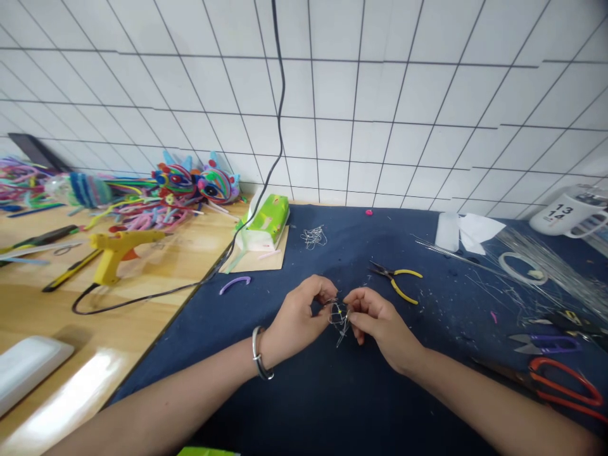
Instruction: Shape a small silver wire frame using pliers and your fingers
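Between my two hands is a small openwork wire frame [339,315] of thin silvery wire, with a speck of yellow in it. My left hand [301,313], with a silver bangle on its wrist, pinches the frame's left side between thumb and fingers. On the other side, the thumb and fingertips of my right hand [380,323] close on its right edge. Just beyond the right hand lie yellow-handled pliers [396,278], jaws toward the upper left. A loose tangle of wire [314,237] rests on the dark blue cloth [294,405] behind the left hand.
Left, on the wooden table, are a yellow glue gun [114,253], its black cord, and colourful pipe cleaners [156,209]. A green tissue pack [270,218] stands at the back. To the right lie straight wires [560,266], purple snips [546,344], red-handled scissors [563,380] and a white mug [567,212].
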`<move>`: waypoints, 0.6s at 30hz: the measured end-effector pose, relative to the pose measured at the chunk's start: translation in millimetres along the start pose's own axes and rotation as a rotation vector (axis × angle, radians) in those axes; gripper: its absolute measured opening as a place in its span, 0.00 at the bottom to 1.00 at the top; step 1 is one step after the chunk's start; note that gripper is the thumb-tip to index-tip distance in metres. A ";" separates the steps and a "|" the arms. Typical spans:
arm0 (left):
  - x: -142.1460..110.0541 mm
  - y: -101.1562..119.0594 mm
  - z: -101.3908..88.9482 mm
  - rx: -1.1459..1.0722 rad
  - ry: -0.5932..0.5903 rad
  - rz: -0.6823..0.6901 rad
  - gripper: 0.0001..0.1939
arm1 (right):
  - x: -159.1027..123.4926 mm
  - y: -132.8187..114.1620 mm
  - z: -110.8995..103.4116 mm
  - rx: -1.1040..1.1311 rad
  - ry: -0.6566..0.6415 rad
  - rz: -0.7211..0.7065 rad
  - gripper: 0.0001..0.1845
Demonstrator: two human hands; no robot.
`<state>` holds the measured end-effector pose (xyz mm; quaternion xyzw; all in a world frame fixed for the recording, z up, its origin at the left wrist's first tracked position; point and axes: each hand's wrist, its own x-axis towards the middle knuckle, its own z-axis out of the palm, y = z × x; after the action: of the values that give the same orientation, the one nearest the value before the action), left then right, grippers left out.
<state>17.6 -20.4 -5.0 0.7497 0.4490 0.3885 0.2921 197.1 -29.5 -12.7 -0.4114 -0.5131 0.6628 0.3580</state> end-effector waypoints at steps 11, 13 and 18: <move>0.9 0.4 -6.7 -0.289 -0.209 -0.197 0.09 | 4.8 0.9 -5.9 0.076 -0.014 0.080 0.12; 1.6 -0.3 -6.9 -0.332 -0.230 -0.229 0.10 | 4.9 2.0 -7.4 0.091 -0.027 0.086 0.10; 2.5 -1.7 -7.1 -0.372 -0.236 -0.259 0.11 | 5.9 3.7 -8.9 0.103 -0.060 0.068 0.07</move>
<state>11.6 -16.8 -1.8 0.6594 0.4251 0.3337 0.5225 202.6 -21.6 -18.6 -0.3894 -0.4745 0.7122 0.3405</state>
